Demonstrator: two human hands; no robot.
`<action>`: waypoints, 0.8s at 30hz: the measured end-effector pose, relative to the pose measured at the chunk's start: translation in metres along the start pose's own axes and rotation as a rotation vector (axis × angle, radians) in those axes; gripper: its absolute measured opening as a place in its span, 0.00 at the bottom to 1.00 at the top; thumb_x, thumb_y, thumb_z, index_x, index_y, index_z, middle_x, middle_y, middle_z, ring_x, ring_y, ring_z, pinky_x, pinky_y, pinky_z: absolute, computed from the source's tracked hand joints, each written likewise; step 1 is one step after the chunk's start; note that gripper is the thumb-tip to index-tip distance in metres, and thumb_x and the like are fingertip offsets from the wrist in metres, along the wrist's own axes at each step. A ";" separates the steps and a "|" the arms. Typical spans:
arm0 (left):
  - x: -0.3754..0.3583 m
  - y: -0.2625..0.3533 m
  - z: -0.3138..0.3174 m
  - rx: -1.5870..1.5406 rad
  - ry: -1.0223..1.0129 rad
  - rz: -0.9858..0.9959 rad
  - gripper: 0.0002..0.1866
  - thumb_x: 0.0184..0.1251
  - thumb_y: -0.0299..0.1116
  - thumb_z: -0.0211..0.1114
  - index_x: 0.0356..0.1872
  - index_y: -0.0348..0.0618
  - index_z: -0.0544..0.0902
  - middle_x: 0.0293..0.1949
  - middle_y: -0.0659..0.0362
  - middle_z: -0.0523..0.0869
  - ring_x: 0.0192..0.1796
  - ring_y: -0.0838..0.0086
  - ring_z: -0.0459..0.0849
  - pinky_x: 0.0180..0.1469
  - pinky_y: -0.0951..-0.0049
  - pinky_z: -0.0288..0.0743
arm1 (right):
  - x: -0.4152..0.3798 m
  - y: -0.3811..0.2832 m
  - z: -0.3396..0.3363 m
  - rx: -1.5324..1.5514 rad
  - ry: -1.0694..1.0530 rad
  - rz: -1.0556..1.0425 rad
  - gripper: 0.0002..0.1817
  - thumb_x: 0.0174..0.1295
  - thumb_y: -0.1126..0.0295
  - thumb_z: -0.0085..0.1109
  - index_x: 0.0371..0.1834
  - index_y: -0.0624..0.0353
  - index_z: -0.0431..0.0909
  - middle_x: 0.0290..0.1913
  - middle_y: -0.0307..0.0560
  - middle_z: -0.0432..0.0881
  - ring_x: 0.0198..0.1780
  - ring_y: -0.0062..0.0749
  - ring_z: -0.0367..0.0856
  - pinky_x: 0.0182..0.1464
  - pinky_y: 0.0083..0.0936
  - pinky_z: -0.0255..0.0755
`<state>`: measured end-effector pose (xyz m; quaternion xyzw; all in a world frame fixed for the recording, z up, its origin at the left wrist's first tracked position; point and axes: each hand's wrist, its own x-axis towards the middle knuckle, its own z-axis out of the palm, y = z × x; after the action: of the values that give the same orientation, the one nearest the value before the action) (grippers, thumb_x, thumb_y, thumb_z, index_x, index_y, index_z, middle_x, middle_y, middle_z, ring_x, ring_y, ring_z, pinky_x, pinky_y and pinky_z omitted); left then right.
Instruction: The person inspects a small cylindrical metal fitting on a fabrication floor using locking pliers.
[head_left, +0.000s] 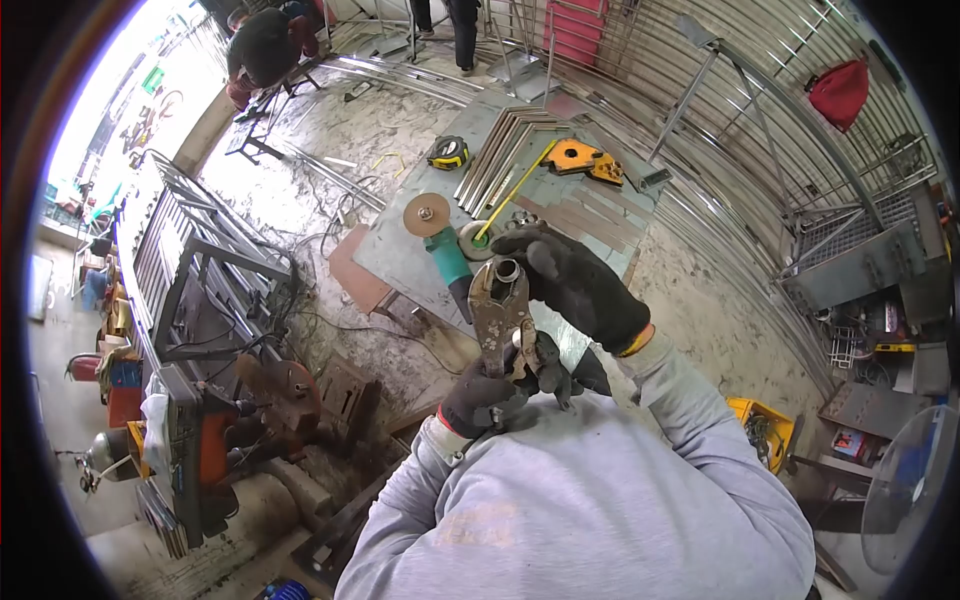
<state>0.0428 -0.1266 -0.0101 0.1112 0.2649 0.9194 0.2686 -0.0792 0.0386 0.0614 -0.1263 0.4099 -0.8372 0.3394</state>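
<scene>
My left hand, in a dark glove, is closed around worn locking pliers held upright in front of my chest. A short piece of round metal tube stands in the jaws, its open end facing me. Just beyond the tube is my right hand, also gloved, with its fingers curled together; what they hold, if anything, is hidden. A teal angle grinder with a brown disc lies left of the pliers. A yellow measuring strip runs away from my right fingertips across the metal sheet.
On the metal sheet lie bent tubes, a tape measure and orange welding magnets. An orange-and-black machine is at left, a yellow crate at right. Another person crouches at the far left; someone's legs show behind.
</scene>
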 end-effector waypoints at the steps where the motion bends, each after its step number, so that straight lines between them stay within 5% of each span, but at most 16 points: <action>1: 0.000 -0.001 -0.001 -0.002 0.000 -0.002 0.33 0.56 0.37 0.70 0.65 0.39 0.76 0.48 0.53 0.86 0.55 0.49 0.86 0.68 0.40 0.74 | -0.003 0.000 -0.002 -0.207 0.024 -0.064 0.26 0.81 0.53 0.57 0.70 0.62 0.77 0.66 0.45 0.83 0.64 0.29 0.82 0.66 0.31 0.77; 5: -0.004 -0.002 -0.001 0.000 0.069 -0.022 0.39 0.53 0.34 0.68 0.70 0.35 0.73 0.57 0.48 0.85 0.63 0.48 0.84 0.72 0.42 0.72 | -0.002 -0.007 -0.006 -0.289 0.089 -0.109 0.19 0.73 0.68 0.69 0.63 0.65 0.82 0.53 0.44 0.90 0.54 0.29 0.88 0.58 0.29 0.80; 8: -0.007 0.006 0.001 -0.024 0.133 -0.066 0.42 0.52 0.30 0.65 0.74 0.33 0.70 0.64 0.46 0.83 0.68 0.52 0.81 0.77 0.49 0.69 | 0.000 -0.010 -0.009 -0.302 0.105 -0.130 0.17 0.71 0.70 0.70 0.60 0.66 0.84 0.48 0.44 0.91 0.50 0.29 0.89 0.56 0.28 0.82; 13: -0.012 0.006 -0.008 -0.084 0.040 -0.078 0.42 0.54 0.23 0.62 0.77 0.31 0.67 0.70 0.45 0.79 0.74 0.56 0.78 0.80 0.56 0.66 | 0.001 -0.024 -0.013 -0.439 0.039 -0.125 0.16 0.70 0.72 0.69 0.59 0.65 0.85 0.50 0.44 0.91 0.49 0.27 0.89 0.51 0.25 0.81; 16: -0.023 0.000 -0.019 -0.044 0.219 -0.088 0.41 0.57 0.22 0.61 0.78 0.29 0.66 0.72 0.46 0.78 0.75 0.56 0.77 0.80 0.58 0.66 | 0.003 -0.033 -0.014 -0.497 0.000 -0.103 0.15 0.69 0.74 0.69 0.58 0.64 0.85 0.50 0.43 0.91 0.47 0.24 0.88 0.47 0.21 0.78; 22: -0.017 0.003 -0.003 0.056 0.264 -0.065 0.46 0.52 0.36 0.73 0.75 0.27 0.69 0.62 0.42 0.84 0.67 0.50 0.82 0.76 0.46 0.70 | 0.006 -0.050 -0.013 -0.667 -0.082 -0.009 0.20 0.68 0.73 0.69 0.63 0.63 0.83 0.52 0.41 0.91 0.44 0.16 0.85 0.45 0.16 0.75; 24: -0.015 0.006 -0.002 -0.025 0.112 -0.082 0.40 0.58 0.24 0.61 0.77 0.31 0.68 0.68 0.43 0.82 0.71 0.53 0.81 0.78 0.56 0.70 | 0.007 -0.050 -0.012 -0.642 -0.085 -0.018 0.21 0.69 0.73 0.68 0.65 0.62 0.83 0.52 0.41 0.91 0.45 0.15 0.84 0.45 0.16 0.75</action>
<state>0.0521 -0.1405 -0.0093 0.0452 0.2724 0.9156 0.2923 -0.1129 0.0627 0.0921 -0.2654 0.6372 -0.6621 0.2917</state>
